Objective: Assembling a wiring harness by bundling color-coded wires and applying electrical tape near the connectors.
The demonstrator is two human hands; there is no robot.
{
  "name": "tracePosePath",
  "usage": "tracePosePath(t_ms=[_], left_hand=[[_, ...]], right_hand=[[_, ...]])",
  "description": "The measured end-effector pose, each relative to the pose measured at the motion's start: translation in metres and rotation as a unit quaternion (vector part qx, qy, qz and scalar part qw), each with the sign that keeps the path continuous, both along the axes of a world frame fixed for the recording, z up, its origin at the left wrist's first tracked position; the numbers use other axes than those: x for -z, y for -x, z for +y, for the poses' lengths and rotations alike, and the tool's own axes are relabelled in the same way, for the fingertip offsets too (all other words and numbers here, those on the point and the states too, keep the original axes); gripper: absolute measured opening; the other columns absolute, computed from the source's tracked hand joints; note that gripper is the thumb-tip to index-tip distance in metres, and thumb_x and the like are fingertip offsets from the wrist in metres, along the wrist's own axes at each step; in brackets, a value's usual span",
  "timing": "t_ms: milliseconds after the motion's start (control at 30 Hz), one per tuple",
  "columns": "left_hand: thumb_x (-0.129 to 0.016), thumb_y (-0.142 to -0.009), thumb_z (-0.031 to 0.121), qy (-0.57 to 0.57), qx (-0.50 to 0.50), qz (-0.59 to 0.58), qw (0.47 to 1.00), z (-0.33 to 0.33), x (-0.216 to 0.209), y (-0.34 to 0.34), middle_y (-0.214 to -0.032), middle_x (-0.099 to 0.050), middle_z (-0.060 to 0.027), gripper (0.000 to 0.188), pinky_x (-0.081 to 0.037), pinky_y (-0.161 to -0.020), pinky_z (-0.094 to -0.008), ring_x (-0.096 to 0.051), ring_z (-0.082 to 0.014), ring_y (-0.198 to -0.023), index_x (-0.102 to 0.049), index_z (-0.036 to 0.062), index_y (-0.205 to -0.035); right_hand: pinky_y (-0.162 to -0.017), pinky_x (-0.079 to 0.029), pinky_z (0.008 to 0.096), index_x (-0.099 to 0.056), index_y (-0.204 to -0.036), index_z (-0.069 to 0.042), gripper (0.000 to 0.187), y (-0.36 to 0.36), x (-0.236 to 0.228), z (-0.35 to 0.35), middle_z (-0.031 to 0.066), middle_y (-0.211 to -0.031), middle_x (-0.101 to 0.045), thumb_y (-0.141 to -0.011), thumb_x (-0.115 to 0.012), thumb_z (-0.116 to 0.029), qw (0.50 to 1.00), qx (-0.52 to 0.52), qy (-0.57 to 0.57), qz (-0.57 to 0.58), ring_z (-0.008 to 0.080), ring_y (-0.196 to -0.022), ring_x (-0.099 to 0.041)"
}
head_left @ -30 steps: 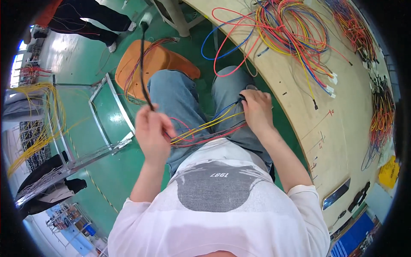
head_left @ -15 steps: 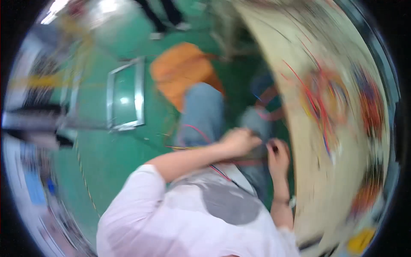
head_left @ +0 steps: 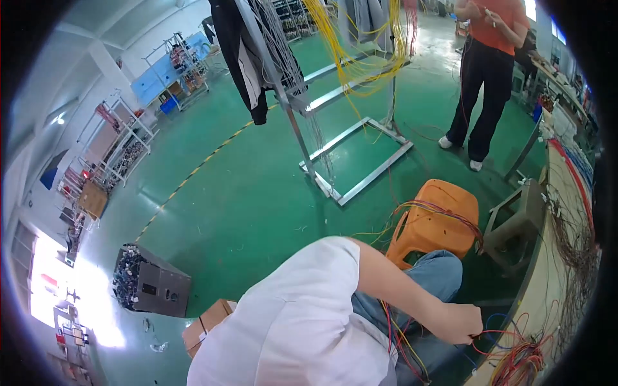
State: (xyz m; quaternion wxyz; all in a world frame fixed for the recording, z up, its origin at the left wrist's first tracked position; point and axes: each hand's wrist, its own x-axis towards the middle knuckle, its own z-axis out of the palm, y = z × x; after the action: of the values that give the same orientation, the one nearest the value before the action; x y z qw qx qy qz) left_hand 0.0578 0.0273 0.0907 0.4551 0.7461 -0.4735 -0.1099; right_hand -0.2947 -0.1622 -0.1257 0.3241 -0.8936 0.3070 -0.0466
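Red, yellow and blue wires (head_left: 405,344) are draped over the jeans (head_left: 441,267), and another coloured bundle (head_left: 444,212) is laid across the orange stool (head_left: 428,238); these are judged to be separated already. More seems left to be done: a loose tangle (head_left: 520,363) is heaped at the table (head_left: 543,283) edge. Beside its red loops the left hand (head_left: 459,323) is held curled; whether anything is pinched cannot be told, the fingertips being hidden. The right hand is not shown.
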Motion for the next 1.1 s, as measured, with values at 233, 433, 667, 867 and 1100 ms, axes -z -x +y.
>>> tracePosePath(t_ms=[233,433,667,867,1100], left_hand=[[-0.053,-0.07,0.013,0.043,0.001,0.166,0.985,0.03,-0.033,0.011,-0.065,-0.056,-0.0119,0.012,-0.042,-0.052,-0.0344,-0.054,-0.023,-0.059,-0.051,0.0017,-0.074],[-0.058,-0.07,-0.002,0.054,-0.106,0.272,0.955,0.065,-0.037,0.03,-0.066,-0.057,-0.007,0.006,-0.047,-0.055,-0.0236,-0.058,-0.0118,-0.061,-0.052,-0.0011,-0.07],[-0.058,-0.073,0.007,0.09,-0.111,0.304,0.942,0.06,-0.025,0.003,-0.068,-0.059,-0.0061,0.008,-0.046,-0.058,-0.023,-0.058,-0.0106,-0.063,-0.055,-0.0003,-0.076],[-0.057,-0.077,0.004,0.179,-0.073,0.536,0.822,0.062,-0.026,0.001,-0.073,-0.06,-0.0088,0.008,-0.048,-0.059,-0.0221,-0.058,-0.0118,-0.065,-0.05,-0.0003,-0.08],[-0.056,-0.077,0.0,0.18,-0.037,0.512,0.839,0.056,-0.041,0.013,-0.081,-0.06,-0.0117,0.009,-0.05,-0.065,-0.0237,-0.059,-0.0135,-0.071,-0.05,-0.0015,-0.084]], right_hand=[[-0.08,-0.041,0.0272,-0.056,-0.107,-0.008,0.031,-0.112,-0.194,0.025,0.0175,-0.098,-0.057,-0.079,-0.058,-0.022,0.933,-0.293,-0.173,0.114,0.0195,-0.091,-0.052],[-0.081,-0.04,0.0284,-0.045,-0.104,-0.002,0.034,-0.25,-0.205,0.09,0.0072,-0.098,-0.052,-0.076,-0.059,-0.013,0.824,-0.264,-0.397,-0.305,0.0159,-0.09,-0.05],[-0.058,-0.042,0.0235,-0.056,-0.084,-0.002,0.018,-0.189,-0.228,0.021,0.0016,-0.068,-0.053,-0.076,-0.059,-0.018,0.917,-0.187,-0.352,-0.013,0.0089,-0.066,-0.051],[-0.061,-0.043,0.025,-0.059,-0.079,-0.002,0.012,-0.154,-0.3,0.03,0.006,-0.071,-0.058,-0.069,-0.064,-0.009,0.988,-0.113,-0.038,0.1,0.0109,-0.066,-0.054],[-0.068,-0.041,0.0217,-0.048,-0.091,-0.002,0.02,-0.254,-0.27,0.099,0.0018,-0.081,-0.054,-0.074,-0.059,-0.001,0.887,-0.152,-0.375,-0.222,0.0089,-0.074,-0.051]])
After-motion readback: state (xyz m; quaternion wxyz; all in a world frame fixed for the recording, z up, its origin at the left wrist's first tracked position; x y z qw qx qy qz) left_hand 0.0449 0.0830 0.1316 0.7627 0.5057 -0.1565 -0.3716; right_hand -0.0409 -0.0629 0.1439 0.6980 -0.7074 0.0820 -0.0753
